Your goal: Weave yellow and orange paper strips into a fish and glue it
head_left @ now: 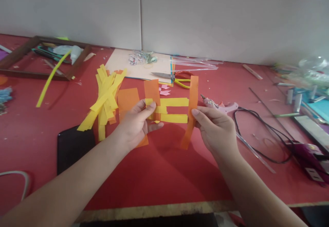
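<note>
My left hand (140,124) pinches a small woven paper piece (154,90), made of orange paper with yellow strips (176,118) that stick out to the right. Between thumb and fingers of my right hand (216,127) is an upright orange paper strip (193,93), close to the free ends of the yellow strips. Whether it touches them I cannot tell. Behind my left hand lie an orange paper sheet (128,98) and a heap of yellow paper strips (108,93).
Scissors (180,78) lie behind my hands, by a cream sheet (118,62). At right are a pink glue gun (226,108), its black cable (257,114) and a purple power strip (305,155). At left are a black phone-like slab (74,148) and a wooden frame (36,73).
</note>
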A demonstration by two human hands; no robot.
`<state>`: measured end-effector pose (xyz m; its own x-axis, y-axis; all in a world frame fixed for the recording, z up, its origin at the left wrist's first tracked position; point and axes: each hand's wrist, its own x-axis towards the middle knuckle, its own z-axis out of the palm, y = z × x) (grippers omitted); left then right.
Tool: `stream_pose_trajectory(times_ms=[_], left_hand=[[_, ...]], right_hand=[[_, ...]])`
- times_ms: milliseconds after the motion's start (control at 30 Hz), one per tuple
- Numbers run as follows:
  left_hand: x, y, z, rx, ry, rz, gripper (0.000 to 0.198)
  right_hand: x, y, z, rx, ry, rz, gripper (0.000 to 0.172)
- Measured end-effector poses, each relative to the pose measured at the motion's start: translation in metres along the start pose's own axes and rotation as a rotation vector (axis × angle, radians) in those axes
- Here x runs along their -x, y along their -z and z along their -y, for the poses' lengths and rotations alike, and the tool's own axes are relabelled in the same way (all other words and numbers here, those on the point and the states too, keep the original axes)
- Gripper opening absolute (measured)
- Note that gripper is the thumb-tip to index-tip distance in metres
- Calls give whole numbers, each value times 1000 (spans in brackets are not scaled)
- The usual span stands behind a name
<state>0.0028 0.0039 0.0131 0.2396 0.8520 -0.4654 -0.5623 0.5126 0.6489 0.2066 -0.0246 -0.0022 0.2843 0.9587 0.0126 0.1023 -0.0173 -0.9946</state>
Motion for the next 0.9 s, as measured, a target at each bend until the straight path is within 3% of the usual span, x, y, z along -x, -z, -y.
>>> stream_pose_trajectory(times_ms=[200,567,900], left_hand=[[0,-1,-1,-1,-1,-22,9],[0,0,-1,-28,8,-13,9],[1,-1,-1,-20,-7,-20,11]], right_hand=[[4,-2,4,119,66,-22,20],[-1,0,-3,55,-25,-1,27],[4,0,0,132,36,17,25]])
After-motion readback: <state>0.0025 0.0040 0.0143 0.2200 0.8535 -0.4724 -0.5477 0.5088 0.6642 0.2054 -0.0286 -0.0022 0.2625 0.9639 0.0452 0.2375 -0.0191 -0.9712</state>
